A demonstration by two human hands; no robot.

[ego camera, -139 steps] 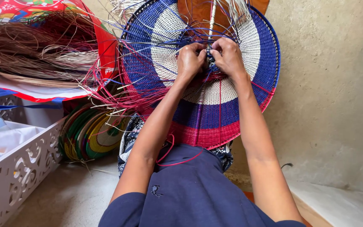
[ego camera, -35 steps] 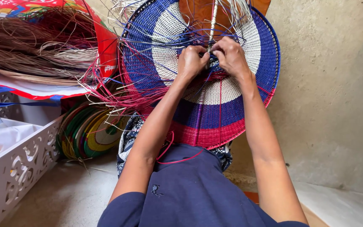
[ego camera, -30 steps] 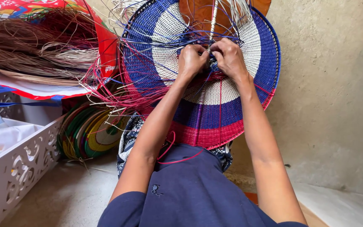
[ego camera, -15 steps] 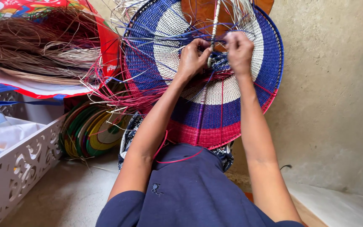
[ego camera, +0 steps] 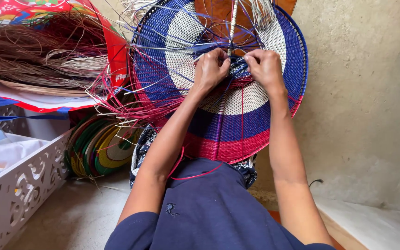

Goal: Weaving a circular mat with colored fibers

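Propped on my lap, the round woven basket [ego camera: 228, 134] stands on edge before me, banded red, blue and white, loose strands fanning from its open middle. My left hand [ego camera: 211, 69] and right hand [ego camera: 265, 67] pinch blue strands [ego camera: 238, 67] between them there. Since a moment ago my right hand has dropped level with the left. Left of my left hand lies a red printed bag [ego camera: 47, 14] holding dry fibre.

Woven basket [ego camera: 237, 125] top running off the frame, fingertips of both hands curling out of sight, white crate [ego camera: 19, 185] being cropped at left
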